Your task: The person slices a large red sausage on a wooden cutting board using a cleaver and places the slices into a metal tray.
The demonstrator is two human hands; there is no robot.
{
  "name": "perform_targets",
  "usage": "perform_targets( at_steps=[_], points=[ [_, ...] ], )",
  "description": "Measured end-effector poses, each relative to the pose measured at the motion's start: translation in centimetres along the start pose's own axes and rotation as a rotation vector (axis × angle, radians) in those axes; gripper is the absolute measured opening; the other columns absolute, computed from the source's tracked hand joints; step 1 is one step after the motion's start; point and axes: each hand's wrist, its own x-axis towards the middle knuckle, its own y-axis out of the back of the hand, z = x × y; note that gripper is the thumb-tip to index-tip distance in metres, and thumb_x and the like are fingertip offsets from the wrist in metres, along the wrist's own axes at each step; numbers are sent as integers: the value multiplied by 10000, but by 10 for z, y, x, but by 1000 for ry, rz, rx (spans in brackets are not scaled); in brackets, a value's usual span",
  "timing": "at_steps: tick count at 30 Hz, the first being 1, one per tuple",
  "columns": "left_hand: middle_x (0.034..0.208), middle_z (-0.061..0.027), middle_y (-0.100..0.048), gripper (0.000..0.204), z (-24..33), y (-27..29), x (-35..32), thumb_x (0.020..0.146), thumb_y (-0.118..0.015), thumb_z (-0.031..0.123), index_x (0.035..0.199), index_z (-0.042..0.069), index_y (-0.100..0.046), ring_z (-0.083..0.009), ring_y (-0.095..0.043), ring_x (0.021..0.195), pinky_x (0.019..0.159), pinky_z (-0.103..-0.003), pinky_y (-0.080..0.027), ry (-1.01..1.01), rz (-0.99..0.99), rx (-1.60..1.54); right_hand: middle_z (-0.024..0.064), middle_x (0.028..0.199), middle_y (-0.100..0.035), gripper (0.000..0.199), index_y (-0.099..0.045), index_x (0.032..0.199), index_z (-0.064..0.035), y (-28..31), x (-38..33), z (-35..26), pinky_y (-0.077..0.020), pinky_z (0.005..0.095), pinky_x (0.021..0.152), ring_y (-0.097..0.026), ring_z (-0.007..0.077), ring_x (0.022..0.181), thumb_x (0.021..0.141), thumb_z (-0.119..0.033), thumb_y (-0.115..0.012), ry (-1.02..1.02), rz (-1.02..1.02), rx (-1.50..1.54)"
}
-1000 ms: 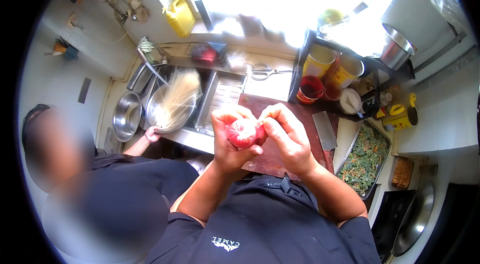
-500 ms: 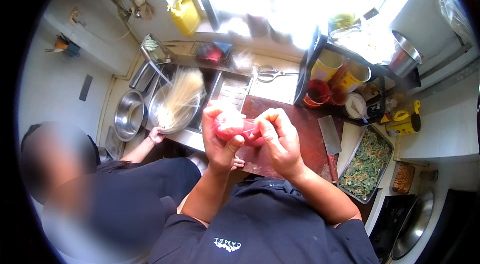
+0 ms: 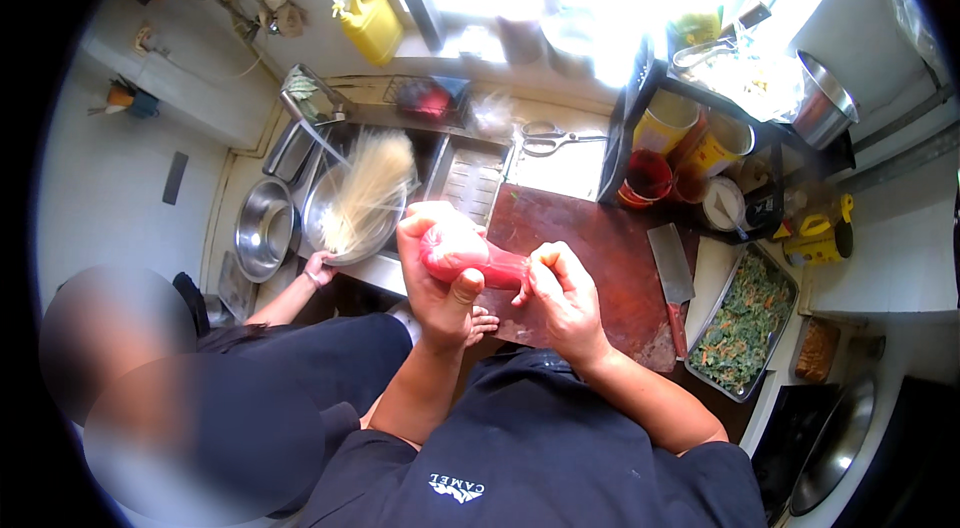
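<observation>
A thin red plastic bag (image 3: 456, 248) hangs in the air before my chest, drawn tight over a rounded lump whose contents I cannot make out. My left hand (image 3: 436, 300) wraps round the bulging end, thumb on the near side. With thumb and fingers my right hand (image 3: 568, 300) pinches the bag's stretched, twisted neck, and a loose end pokes out below the fingers. Beneath both hands lies a reddish-brown cutting board (image 3: 570, 228). On the board's right side rests a cleaver (image 3: 670, 258) with a wooden handle.
At left a co-worker's hand (image 3: 320, 270) grips a steel bowl (image 3: 368, 250) of pale dry noodles (image 3: 375, 188) over the sink. Scissors (image 3: 550, 138) lie behind the board. A black rack (image 3: 625, 118) holds tins at right, beside a tray of chopped greens (image 3: 742, 323).
My right hand has moved slightly down and away from my left, stretching the bag's neck longer between them. My left hand stays round the bulge.
</observation>
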Motion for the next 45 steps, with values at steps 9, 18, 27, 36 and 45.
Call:
perform_targets(
  at_steps=[9,18,27,36,45],
  points=[
    [1225,-145,-523,842,-6,-7,-1,865,-853,605,1349,21,-489,-248,-592,1087,966,-389,-508,-5,28,71,153,878,-631,110,-635,976,-3,22,-3,2,-547,432,734,-630,356,777,884,28,-687,594,-140,-592],
    [1276,-178,-515,826,-15,-6,-2,933,-792,593,1402,14,-435,-261,-611,1106,971,-400,-514,-45,-74,58,103,867,-605,214,-614,952,-55,32,-6,4,-547,422,699,-613,326,760,785,-29,-745,707,-243,-773],
    [1178,-177,-557,839,-21,-10,3,934,-751,654,1337,-27,-473,-258,-622,1032,910,-402,-528,-80,-125,114,108,895,-631,170,-638,971,-41,63,6,21,-534,410,670,-609,317,743,837,-15,-740,805,-246,-881],
    [1184,-176,-563,843,-17,-20,6,926,-760,658,1323,-30,-476,-256,-631,1019,892,-399,-543,-39,-124,87,113,888,-616,182,-634,972,-31,81,6,37,-535,417,694,-611,321,768,819,4,-727,831,-170,-937],
    [1171,-169,-580,813,-21,-6,26,959,-718,660,1325,-32,-497,-252,-636,1018,938,-394,-526,-57,-30,45,96,876,-572,179,-605,978,-70,146,-23,85,-549,420,764,-613,315,825,846,-87,-724,607,-257,-1218]
  ],
)
